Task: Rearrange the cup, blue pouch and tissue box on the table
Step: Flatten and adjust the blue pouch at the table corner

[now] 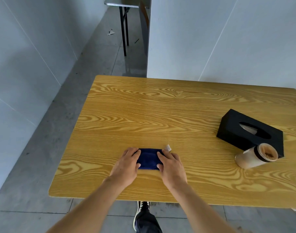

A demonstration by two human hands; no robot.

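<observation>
A dark blue pouch (148, 159) lies flat on the wooden table (143, 111) near its front edge. My left hand (127, 163) grips its left end and my right hand (170, 163) grips its right end, fingers on top and thumbs at the near edge. A small white tag (168, 147) sticks out at the pouch's far right corner. At the right, a black tissue box (248, 130) sits at an angle. A beige cup (256, 156) with a dark band lies on its side against the box's near corner, its mouth facing me.
White walls stand behind and to the left of the table. A black-legged table (123, 22) stands in the corridor beyond. My foot (143, 216) shows on the grey floor under the table's front edge.
</observation>
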